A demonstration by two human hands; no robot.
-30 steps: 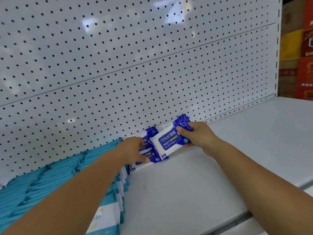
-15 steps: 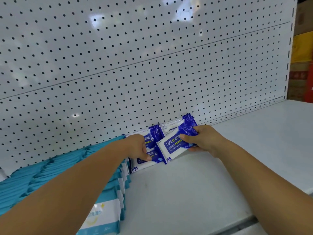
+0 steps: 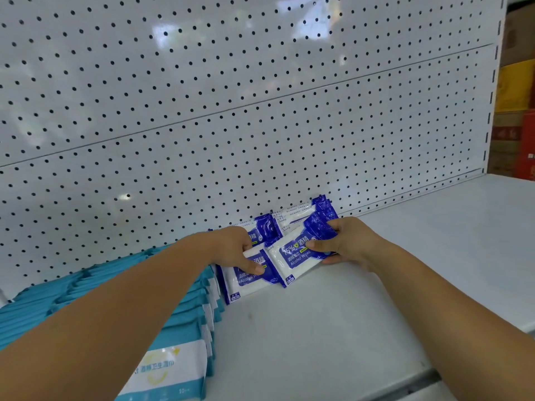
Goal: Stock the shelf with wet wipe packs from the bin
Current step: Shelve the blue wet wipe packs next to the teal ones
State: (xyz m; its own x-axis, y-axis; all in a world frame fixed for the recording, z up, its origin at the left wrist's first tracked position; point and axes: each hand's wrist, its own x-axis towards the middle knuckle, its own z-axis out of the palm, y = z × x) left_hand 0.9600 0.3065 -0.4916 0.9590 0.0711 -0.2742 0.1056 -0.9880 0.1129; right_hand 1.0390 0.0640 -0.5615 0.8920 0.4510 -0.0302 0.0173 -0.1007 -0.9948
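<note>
Several blue-and-white alcohol wipe packs stand on edge at the back of the white shelf (image 3: 333, 328), leaning against the pegboard. My right hand (image 3: 344, 244) grips the right end of the front right pack (image 3: 295, 256), thumb on its face and fingers behind. My left hand (image 3: 234, 250) holds the top of the front left pack (image 3: 249, 280), its fingertips pressing on the label. Two more packs (image 3: 301, 212) stand behind them against the pegboard. The bin is out of view.
A long row of teal wet wipe packs (image 3: 179, 328) fills the shelf to the left, right beside the blue packs. The white pegboard back panel (image 3: 260, 111) rises behind. Bare shelf stretches right; red and yellow cartons (image 3: 518, 111) stand beyond the shelf's end.
Both hands stay on the blue packs. The right-hand pack has dropped lower and closer to the shelf, tucked beside the left pack; the view has shifted slightly.
</note>
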